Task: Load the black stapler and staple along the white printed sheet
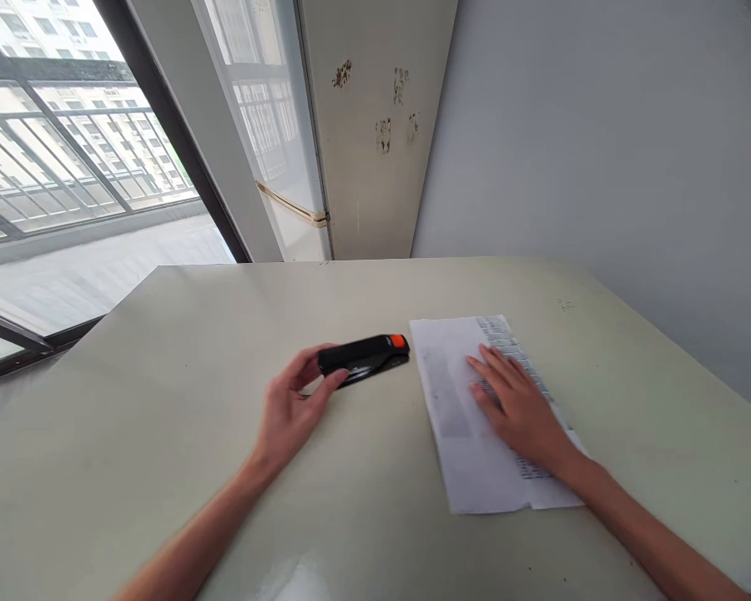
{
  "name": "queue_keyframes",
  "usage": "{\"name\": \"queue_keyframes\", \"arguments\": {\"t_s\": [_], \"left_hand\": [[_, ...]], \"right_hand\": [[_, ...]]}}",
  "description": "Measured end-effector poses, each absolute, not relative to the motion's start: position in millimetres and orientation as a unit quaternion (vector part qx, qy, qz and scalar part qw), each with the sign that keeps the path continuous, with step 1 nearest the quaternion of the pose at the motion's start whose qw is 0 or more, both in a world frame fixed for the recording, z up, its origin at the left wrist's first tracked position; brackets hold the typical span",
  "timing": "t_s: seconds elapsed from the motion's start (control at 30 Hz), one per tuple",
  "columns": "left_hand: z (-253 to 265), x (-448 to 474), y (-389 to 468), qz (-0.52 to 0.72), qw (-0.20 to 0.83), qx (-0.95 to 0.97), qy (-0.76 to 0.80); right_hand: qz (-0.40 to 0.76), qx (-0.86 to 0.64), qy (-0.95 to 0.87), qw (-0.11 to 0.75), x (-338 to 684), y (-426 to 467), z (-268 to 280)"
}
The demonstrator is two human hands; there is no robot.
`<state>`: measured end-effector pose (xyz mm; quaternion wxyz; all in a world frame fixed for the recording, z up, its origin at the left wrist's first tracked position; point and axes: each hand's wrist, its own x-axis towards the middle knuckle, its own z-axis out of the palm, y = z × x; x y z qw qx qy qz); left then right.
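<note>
Between the thumb and fingers of my left hand (297, 399) is a black stapler (363, 357) with an orange patch at its far end. The stapler points right, and its tip is just left of the paper's upper left edge. My right hand (521, 407) lies palm down with fingers spread on the sheets of paper (456, 451). Printed lines show along the right side of the paper, partly covered by that hand. How many sheets there are, I cannot tell.
The pale table (238, 317) carries the paper on its right half. Behind its far edge stand a scuffed cream panel (375, 192) and a white door with a gold handle (291, 204). A grey wall (601, 142) borders the right; a window (68, 133) is at left.
</note>
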<state>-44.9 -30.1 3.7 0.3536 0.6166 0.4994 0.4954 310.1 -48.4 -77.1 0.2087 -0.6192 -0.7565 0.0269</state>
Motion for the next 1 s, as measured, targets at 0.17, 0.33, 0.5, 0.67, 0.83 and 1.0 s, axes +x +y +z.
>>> {"name": "queue_keyframes", "arguments": {"t_s": [0.17, 0.33, 0.5, 0.67, 0.83, 1.0], "left_hand": [[14, -68, -16, 0.583, 0.322, 0.55, 0.504], [13, -81, -10, 0.603, 0.307, 0.544, 0.496], [10, -82, -13, 0.571, 0.346, 0.565, 0.484], [14, -75, -21, 0.476, 0.376, 0.646, 0.463], [14, -76, -22, 0.406, 0.331, 0.71, 0.471], [6, -106, -28, 0.306, 0.234, 0.771, 0.507]], "right_hand": [[0.079, -0.583, -0.775, 0.231, 208, -41, -70], [0.243, -0.556, -0.742, 0.285, 148, -34, -45], [0.248, -0.494, -0.707, 0.441, 165, -26, 4], [0.216, -0.404, -0.832, 0.314, 177, -13, 33], [0.264, -0.419, -0.812, 0.308, 170, -11, 22], [0.308, -0.469, -0.754, 0.342, 188, -15, 5]]}}
